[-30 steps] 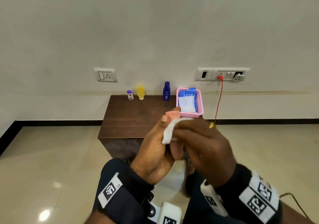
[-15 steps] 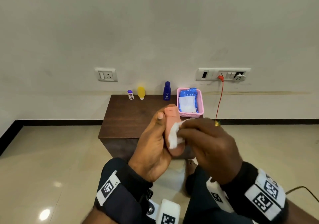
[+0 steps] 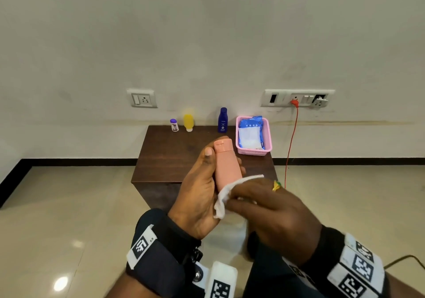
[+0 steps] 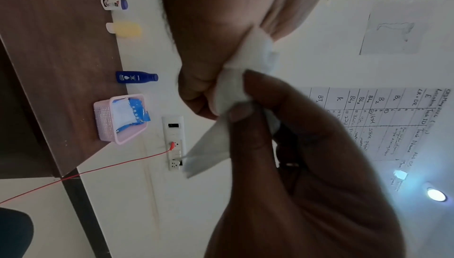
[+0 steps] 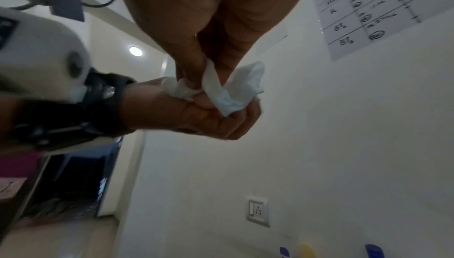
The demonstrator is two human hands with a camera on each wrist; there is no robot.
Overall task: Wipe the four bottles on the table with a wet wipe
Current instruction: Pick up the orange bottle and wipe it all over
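My left hand [image 3: 202, 189] grips a peach-pink bottle [image 3: 226, 162] upright in front of me, above the near edge of the dark wooden table [image 3: 174, 157]. My right hand [image 3: 259, 203] pinches a white wet wipe [image 3: 224, 196] against the bottle's lower end; the wet wipe [image 4: 236, 79] [image 5: 228, 91] shows crumpled between its fingers in both wrist views. At the table's far edge stand a small white bottle with a purple cap [image 3: 174, 125], a yellow bottle [image 3: 188, 122] and a dark blue bottle [image 3: 222, 120].
A pink basket [image 3: 266, 134] holding a blue pack of wipes [image 3: 250, 132] sits at the table's far right. A red cable [image 3: 291, 141] hangs from the wall sockets [image 3: 297, 97] down past the table's right side. Glossy tiled floor surrounds the table.
My right hand has slid the wipe down the pink bottle from its cap to its lower end. The cap and upper body now show bare. The left hand keeps its hold.
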